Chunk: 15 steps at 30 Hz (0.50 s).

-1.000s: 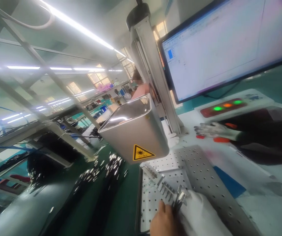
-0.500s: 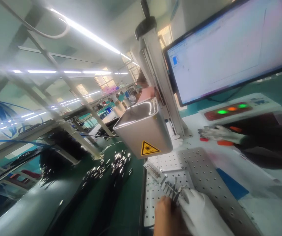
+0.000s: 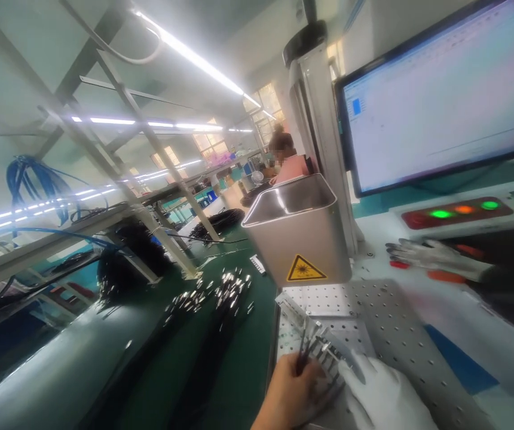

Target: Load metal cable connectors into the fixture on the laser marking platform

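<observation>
My left hand (image 3: 289,382), bare, is closed around thin black cables (image 3: 302,346) whose ends stick up above the fingers. My right hand (image 3: 389,391) wears a white glove and sits just to the right. Its curled fingers touch the lower end of a slotted metal fixture (image 3: 293,307); what lies between them is blurred. Metal connectors (image 3: 323,343) show in a row along the fixture, between both hands. The fixture lies slanted on a perforated metal plate (image 3: 386,322), below a grey machine head (image 3: 304,239) with a yellow laser warning sign.
Bundles of black cables with shiny metal ends (image 3: 232,289) lie on the green table (image 3: 248,352) at left. A monitor (image 3: 436,101) and a control panel with lit buttons (image 3: 458,212) stand at right. A worn glove (image 3: 431,257) rests beside the panel. Another person (image 3: 290,158) is behind.
My view has turned left, so the scene sits further right. My left hand has shifted left along the fixture, away from my right hand, with cables in its fingers.
</observation>
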Motion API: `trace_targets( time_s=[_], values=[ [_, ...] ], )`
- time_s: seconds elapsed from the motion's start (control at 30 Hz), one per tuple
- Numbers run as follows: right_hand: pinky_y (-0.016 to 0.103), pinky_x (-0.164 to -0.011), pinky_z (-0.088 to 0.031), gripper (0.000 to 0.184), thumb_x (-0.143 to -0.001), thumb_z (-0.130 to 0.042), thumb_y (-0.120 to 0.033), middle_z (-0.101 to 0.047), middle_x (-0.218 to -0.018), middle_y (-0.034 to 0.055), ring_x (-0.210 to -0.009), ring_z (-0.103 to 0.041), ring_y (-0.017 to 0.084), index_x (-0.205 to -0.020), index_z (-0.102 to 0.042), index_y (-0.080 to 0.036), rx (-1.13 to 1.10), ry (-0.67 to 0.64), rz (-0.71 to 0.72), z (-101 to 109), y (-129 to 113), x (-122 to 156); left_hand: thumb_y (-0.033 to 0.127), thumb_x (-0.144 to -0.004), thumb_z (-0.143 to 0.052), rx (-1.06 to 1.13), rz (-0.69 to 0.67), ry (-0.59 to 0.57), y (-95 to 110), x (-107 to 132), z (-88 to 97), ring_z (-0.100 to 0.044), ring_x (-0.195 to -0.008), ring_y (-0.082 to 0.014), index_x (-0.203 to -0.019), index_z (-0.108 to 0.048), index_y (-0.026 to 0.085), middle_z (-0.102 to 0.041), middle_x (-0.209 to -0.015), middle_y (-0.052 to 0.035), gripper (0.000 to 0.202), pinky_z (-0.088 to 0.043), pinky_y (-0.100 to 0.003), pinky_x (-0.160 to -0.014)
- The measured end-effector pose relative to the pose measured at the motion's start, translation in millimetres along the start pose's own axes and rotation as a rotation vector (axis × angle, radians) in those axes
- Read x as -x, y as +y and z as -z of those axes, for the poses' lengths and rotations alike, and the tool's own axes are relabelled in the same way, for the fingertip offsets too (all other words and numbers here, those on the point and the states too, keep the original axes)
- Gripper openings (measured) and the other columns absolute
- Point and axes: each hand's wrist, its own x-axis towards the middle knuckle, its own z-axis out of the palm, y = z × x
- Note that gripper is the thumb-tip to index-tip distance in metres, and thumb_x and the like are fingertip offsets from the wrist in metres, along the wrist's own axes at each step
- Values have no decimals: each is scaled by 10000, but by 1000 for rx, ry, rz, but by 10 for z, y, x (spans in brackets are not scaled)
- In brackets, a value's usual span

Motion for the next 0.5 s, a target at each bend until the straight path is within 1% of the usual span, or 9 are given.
trace_targets(
  time_s=[0.1,0.2,0.27,0.4,0.5],
  values=[
    [332,-667,-523,377,-800,-465,-152,-658,-1057,130,-869,-605,251,-1025,-751,-250,42,34,22,-10,8,-6,333,-753,-582,-16,15,87,-20,-38,-14,-275,-397,-81,-751,-475,226,-360,-456,114,151,-202,-248,-457],
    [321,-654,-521,380,-778,-474,-148,-659,-1042,124,-835,-606,239,-1019,-750,-249,51,32,21,-15,17,-8,274,-757,-579,-134,-40,122,-53,-63,7,-351,-482,-94,-659,-480,206,-400,-507,79,154,-265,-253,-505],
    [322,-657,-525,380,-769,-477,-153,-659,-1043,124,-835,-609,240,-1023,-745,-243,44,35,19,-16,19,-13,230,-729,-587,-222,-61,151,-59,-67,12,-394,-553,-109,-625,-485,198,-422,-543,63,148,-293,-256,-549],
    [333,-673,-530,375,-756,-479,-150,-656,-1049,127,-879,-612,255,-1012,-740,-234,44,51,8,-51,14,-2,212,-726,-579,-339,-37,167,-11,-58,-41,-427,-624,-131,-651,-532,189,-447,-580,50,91,-303,-266,-596],
    [344,-673,-532,399,-709,-501,-133,-655,-1050,141,-891,-611,268,-1013,-741,-224,98,41,45,-73,13,18,206,-739,-571,-406,-10,168,41,-65,-110,-450,-644,-145,-645,-532,191,-464,-594,39,104,-292,-279,-602]
  ],
)
